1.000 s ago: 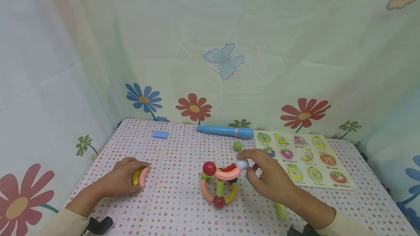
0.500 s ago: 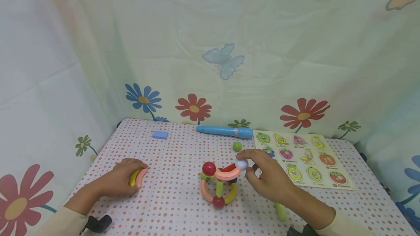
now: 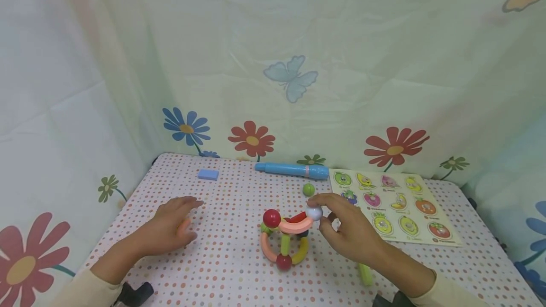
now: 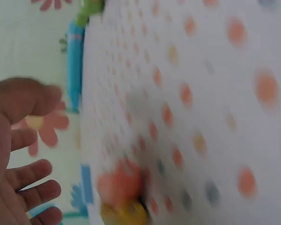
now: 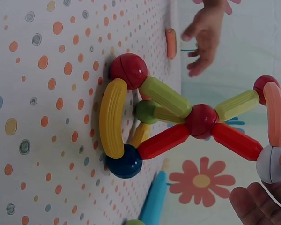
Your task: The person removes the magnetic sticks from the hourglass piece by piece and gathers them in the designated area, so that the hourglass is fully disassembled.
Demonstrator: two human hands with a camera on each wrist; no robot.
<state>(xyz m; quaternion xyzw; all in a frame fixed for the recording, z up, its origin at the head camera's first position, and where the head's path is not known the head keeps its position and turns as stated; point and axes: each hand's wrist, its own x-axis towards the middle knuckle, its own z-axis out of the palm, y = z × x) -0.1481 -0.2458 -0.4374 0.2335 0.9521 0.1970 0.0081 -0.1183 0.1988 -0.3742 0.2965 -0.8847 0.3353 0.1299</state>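
My left hand [image 3: 170,229] is spread, its fingers straight and apart from the table. Beneath it lie a curved salmon stick [image 4: 124,183] and a curved yellow stick [image 4: 124,213], side by side and blurred in the left wrist view. With thumb and fingers, my right hand [image 3: 354,229] pinches a white ball [image 3: 314,213] at the top of a magnetic stick-and-ball structure [image 5: 202,121]. Below, a ring of curved sticks and balls, including a dark blue ball [image 5: 124,161], rests on the table. Straight red and green sticks rise from it through a central red ball.
A green ball [image 3: 309,190] lies behind the structure, near a blue pen-shaped toy [image 3: 294,170]. A blue block [image 3: 208,175] sits at the back left. At right is a fruit picture board [image 3: 398,237]; a light green stick [image 3: 365,275] is partly under the right forearm.
My left hand has let go of the salmon and yellow sticks, opened its fingers and risen a little. The right hand and the structure have stayed in place.
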